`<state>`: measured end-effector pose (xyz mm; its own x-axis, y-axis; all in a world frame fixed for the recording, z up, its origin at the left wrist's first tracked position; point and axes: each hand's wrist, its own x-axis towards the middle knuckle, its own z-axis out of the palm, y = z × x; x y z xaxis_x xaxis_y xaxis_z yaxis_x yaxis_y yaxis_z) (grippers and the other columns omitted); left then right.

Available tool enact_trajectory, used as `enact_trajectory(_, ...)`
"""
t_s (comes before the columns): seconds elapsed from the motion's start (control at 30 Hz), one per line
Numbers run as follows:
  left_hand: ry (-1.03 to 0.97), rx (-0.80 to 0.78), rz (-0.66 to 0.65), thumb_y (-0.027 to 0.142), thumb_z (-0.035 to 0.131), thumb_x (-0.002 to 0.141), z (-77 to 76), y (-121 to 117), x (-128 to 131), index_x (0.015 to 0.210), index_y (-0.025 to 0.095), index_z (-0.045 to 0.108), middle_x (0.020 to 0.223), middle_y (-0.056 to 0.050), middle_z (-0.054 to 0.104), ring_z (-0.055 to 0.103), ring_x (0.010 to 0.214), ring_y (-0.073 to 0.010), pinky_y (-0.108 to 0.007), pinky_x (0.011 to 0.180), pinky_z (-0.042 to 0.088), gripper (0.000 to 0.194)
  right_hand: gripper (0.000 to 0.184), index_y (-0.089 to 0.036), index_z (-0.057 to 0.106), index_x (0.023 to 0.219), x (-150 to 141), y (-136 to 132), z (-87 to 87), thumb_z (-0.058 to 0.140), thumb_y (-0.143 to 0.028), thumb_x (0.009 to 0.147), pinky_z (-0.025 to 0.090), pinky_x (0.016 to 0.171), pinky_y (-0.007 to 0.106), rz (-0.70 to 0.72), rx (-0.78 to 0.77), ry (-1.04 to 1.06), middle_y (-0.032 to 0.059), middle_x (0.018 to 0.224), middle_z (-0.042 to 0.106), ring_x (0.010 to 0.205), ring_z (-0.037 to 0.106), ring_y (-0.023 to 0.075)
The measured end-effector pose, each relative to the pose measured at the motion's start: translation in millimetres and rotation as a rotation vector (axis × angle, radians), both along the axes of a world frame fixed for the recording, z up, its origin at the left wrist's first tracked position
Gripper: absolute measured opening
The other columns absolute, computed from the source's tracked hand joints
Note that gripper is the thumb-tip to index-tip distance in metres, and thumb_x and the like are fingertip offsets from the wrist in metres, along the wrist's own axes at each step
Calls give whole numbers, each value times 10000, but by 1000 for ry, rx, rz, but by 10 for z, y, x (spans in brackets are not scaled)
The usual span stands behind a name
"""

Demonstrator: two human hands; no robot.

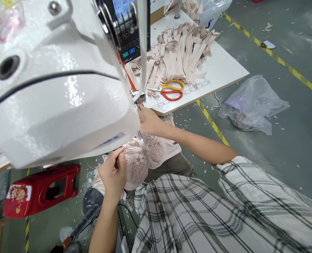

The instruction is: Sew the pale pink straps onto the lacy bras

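Observation:
A pink lace garment (142, 160) hangs below the head of a white sewing machine (58, 88). My left hand (114, 174) pinches the lace edge near the machine's underside, fingers closed on the fabric. My right hand (148, 121) reaches in under the machine close to the presser foot (137, 98), its fingers hidden behind the machine head. The lace drapes between both hands onto my lap.
A pile of beige elastic strips (177, 52) lies on the white table (224, 72), with orange and yellow scissors (171, 90) and a ruler strip (187, 93). A red plastic stool (40, 191) and a clear plastic bag (251, 105) sit on the floor, with yellow tape lines.

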<state>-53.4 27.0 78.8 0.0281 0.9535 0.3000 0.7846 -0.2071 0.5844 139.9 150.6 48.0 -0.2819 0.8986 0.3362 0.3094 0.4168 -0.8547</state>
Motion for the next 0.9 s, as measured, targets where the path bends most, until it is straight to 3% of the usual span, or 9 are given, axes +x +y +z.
enact_trajectory(0.27,-41,-9,-11,252,598,919,-55,40,-33,1038,205,751,1005,-51,779,731,889,-172,-260,801,560,199,98,-194,662,914,-38,-12,-46,651,-217,818,466,757,314,-53,38,-70,73,1165,631,956,611,203)
enact_trajectory(0.47,-38,-26,-39,236,592,922,-84,86,18,1046,208,764,1026,-47,785,740,893,-178,-245,760,566,214,99,-180,669,872,-34,1,-84,633,-251,814,504,812,365,-40,70,-12,79,1112,633,937,613,215)
enact_trajectory(0.73,-36,-54,-62,260,562,938,-64,152,99,1053,205,772,1047,-66,781,743,943,-214,-262,766,580,246,121,-187,647,879,39,-52,136,589,-149,780,535,800,358,-19,-6,12,63,1023,643,911,612,211)
enact_trajectory(0.9,-9,-34,-48,264,566,930,-48,175,97,1049,206,768,966,-66,785,741,920,-220,-258,743,570,242,121,-191,649,877,39,-54,171,596,-143,780,542,823,385,-26,-15,10,62,1002,634,915,615,226)
